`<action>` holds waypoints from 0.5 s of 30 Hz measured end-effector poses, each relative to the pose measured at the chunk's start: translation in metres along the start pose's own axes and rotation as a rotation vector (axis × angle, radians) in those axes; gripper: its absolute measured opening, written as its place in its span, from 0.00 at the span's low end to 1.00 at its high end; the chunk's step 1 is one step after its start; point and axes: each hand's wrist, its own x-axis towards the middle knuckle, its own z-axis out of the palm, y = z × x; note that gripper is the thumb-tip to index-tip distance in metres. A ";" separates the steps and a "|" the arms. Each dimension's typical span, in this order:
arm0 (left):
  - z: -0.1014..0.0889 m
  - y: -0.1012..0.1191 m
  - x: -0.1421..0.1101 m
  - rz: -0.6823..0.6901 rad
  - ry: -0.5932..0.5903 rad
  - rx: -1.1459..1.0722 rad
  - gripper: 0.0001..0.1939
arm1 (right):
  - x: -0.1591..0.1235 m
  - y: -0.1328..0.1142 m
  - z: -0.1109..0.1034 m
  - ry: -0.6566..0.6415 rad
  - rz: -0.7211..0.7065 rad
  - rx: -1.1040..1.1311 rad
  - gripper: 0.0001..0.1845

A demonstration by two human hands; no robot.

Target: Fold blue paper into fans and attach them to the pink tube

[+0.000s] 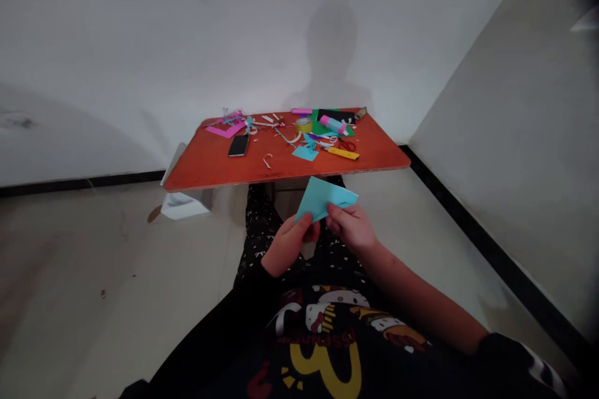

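Observation:
A light blue sheet of paper (317, 197) is held between both hands above my lap, just short of the table edge. My left hand (291, 238) pinches its lower left corner, thumb on top and fingers curled beneath. Along the lower right edge, my right hand (352, 224) grips the same paper with its thumb pressed on top, where a fold or flap shows. The fingers under the sheet are partly hidden.
On the orange table (206, 165) lie a phone (238, 145), a yellow cutter (343, 153), red-handled scissors (347, 144), a tape roll (304, 125), a pink-and-blue glue stick (334, 125), a blue paper piece (305, 153) and paper scraps. A wall stands right behind.

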 end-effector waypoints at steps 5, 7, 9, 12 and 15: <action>-0.005 0.010 -0.007 0.080 0.023 0.212 0.29 | -0.003 0.004 0.000 -0.020 -0.002 -0.002 0.28; -0.007 0.009 -0.009 0.066 0.038 0.236 0.30 | -0.004 0.002 -0.001 -0.026 -0.010 0.030 0.29; -0.010 0.005 -0.010 0.062 0.085 0.184 0.30 | -0.002 -0.002 -0.006 0.008 -0.030 0.101 0.31; -0.018 0.001 -0.013 0.135 0.243 0.071 0.31 | 0.003 -0.011 -0.019 0.132 -0.078 0.241 0.31; -0.019 0.013 -0.015 0.253 0.343 0.215 0.27 | 0.007 -0.018 -0.025 0.116 -0.048 0.258 0.31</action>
